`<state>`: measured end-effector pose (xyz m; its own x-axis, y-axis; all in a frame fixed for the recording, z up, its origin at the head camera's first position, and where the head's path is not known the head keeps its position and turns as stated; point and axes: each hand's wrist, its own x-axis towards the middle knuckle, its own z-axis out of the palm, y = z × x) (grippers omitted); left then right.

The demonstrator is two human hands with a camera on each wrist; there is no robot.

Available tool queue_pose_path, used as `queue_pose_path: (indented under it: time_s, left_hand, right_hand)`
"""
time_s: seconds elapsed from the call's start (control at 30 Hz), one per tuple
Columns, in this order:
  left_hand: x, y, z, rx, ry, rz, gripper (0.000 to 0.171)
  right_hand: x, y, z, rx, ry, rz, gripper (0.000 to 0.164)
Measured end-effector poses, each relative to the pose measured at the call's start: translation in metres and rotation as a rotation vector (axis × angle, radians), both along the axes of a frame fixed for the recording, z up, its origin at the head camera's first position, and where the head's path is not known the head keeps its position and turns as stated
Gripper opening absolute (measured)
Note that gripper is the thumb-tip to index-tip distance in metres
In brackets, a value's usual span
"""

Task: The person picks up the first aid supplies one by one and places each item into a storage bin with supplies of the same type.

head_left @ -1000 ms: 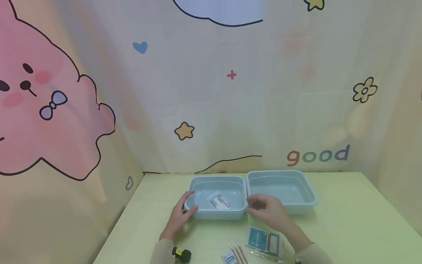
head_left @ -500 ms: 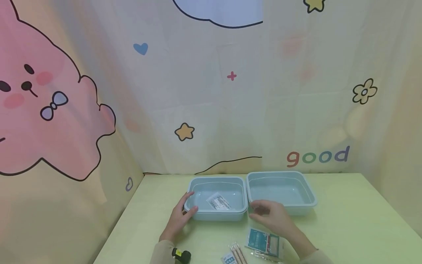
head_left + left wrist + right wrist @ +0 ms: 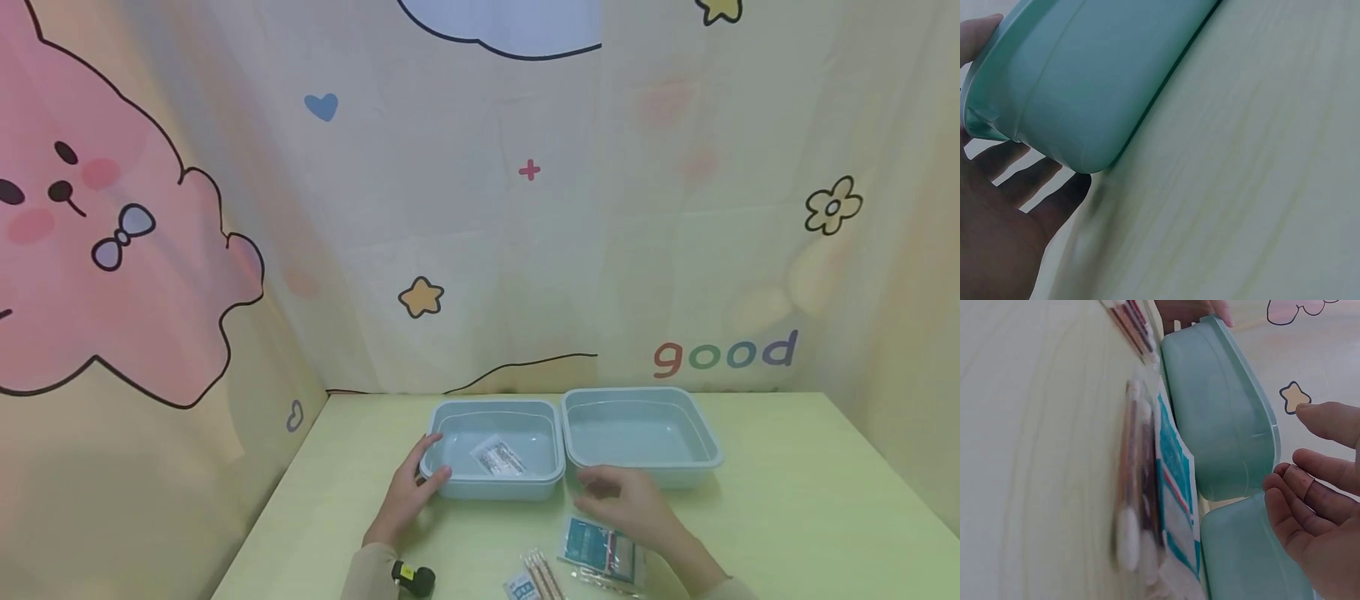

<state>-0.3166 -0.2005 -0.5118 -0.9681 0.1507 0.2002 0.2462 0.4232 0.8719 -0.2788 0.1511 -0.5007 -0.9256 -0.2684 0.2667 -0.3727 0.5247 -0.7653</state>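
Observation:
My left hand point(image 3: 402, 498) grips the left corner of a pale blue plastic tub point(image 3: 495, 490), with the thumb over the rim. In the left wrist view its other fingers point(image 3: 1060, 203) spread against the tub's outer side. A small clear packet with print point(image 3: 498, 457) lies inside that tub. My right hand point(image 3: 630, 500) holds nothing; it hovers in front of a second blue tub point(image 3: 682, 477), fingers loosely bent. The right wrist view shows a strip wrapped round one finger point(image 3: 1300, 482). Below this hand lies a blue-and-white flat package point(image 3: 588, 543).
Bagged cotton swabs point(image 3: 1127, 537) lie by the flat package. Another swab pack point(image 3: 543, 575) and a small blue-and-white packet point(image 3: 521, 587) are at the front of the table point(image 3: 810, 500). The two tubs stand side by side, close to the back curtain point(image 3: 480, 225).
My right hand has drawn back from the near tub's right edge, moving slightly right and toward me. The left hand keeps its hold, and the tubs have stayed in place.

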Motion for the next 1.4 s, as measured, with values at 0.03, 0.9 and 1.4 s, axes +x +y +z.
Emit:
queue_pose_path:
  time_s: [0.03, 0.9, 1.4]
  left_hand:
    - [0.000, 0.000, 0.000, 0.001, -0.001, 0.000, 0.062]
    - [0.002, 0.000, 0.001, -0.004, -0.029, 0.005, 0.061]
    - [0.000, 0.000, -0.001, -0.006, -0.019, 0.003, 0.062]
  right_hand:
    - [0.000, 0.000, -0.001, -0.002, -0.005, 0.000, 0.040]
    - [-0.003, 0.004, -0.021, 0.103, -0.031, -0.013, 0.048]
    - [-0.003, 0.005, -0.024, 0.202, -0.077, 0.049, 0.058]
